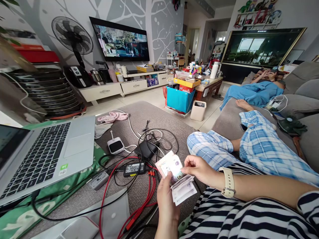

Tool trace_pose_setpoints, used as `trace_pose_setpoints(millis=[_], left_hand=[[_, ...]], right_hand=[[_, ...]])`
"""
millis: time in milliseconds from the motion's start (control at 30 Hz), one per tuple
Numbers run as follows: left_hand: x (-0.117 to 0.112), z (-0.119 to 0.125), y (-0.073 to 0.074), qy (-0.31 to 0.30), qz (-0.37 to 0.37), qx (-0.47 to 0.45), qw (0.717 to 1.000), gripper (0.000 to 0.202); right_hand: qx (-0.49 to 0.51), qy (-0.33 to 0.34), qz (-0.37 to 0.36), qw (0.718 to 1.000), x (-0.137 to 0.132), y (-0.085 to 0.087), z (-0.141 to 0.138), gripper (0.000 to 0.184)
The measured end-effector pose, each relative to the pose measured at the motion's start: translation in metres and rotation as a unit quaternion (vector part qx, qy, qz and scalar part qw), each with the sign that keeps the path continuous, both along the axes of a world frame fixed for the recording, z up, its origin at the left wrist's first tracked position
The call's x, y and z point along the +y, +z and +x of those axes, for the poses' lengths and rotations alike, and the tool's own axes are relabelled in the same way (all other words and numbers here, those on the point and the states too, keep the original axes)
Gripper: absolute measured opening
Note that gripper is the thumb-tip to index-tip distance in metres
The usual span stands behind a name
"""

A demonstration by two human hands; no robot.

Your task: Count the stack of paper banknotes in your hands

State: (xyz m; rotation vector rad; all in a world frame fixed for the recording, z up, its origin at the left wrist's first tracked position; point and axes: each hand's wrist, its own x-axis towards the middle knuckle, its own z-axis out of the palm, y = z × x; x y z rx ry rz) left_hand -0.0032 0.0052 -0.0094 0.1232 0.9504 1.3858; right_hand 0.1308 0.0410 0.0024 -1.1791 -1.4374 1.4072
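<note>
A small stack of banknotes (pixel 171 165) fans out in front of my lap, with several notes folded down over the fingers at its lower end. My left hand (pixel 164 189) is closed around the stack from below, its thumb pressed on the front. With thumb and bent fingers, my right hand (pixel 198 169) pinches the right edge of a note that shows a 5. Under the notes lie tangled black, white and red cables on the grey sofa. Close by to the left rests a black power adapter (pixel 134 168).
An open laptop (pixel 77 142) stands on a green cloth at the left. Beside the cables are a small white device (pixel 115 145), a black box (pixel 146 150) and a pink cloth (pixel 113 117). Another person lies under a blue blanket (pixel 245 93) farther along the sofa. Beyond is a cluttered table (pixel 211 84).
</note>
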Motion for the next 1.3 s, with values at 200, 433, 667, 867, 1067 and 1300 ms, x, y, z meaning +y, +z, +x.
trace_pose_setpoints(millis=[200, 433, 667, 867, 1067, 1300], left_hand=[[-0.001, -0.001, -0.003, -0.022, 0.006, 0.002, 1.000, 0.039], [-0.002, 0.001, -0.001, -0.014, 0.010, 0.008, 1.000, 0.037], [-0.001, 0.001, -0.002, -0.010, 0.007, -0.003, 1.000, 0.035], [0.001, 0.002, 0.001, 0.010, 0.003, -0.007, 1.000, 0.033], [0.004, 0.002, -0.006, 0.009, -0.003, -0.021, 1.000, 0.033], [0.006, 0.001, -0.011, -0.001, 0.000, -0.012, 1.000, 0.032]], right_hand=[[-0.021, -0.012, 0.005, 1.000, 0.001, 0.003, 0.000, 0.034], [-0.034, -0.017, 0.009, 0.999, -0.002, 0.009, -0.002, 0.030], [-0.041, -0.017, 0.015, 0.999, -0.002, 0.010, -0.003, 0.028], [-0.047, -0.007, 0.021, 0.999, -0.001, 0.012, -0.003, 0.028], [-0.036, 0.000, 0.026, 0.999, 0.000, 0.009, -0.003, 0.027], [-0.007, 0.011, 0.023, 1.000, 0.001, 0.008, -0.003, 0.027]])
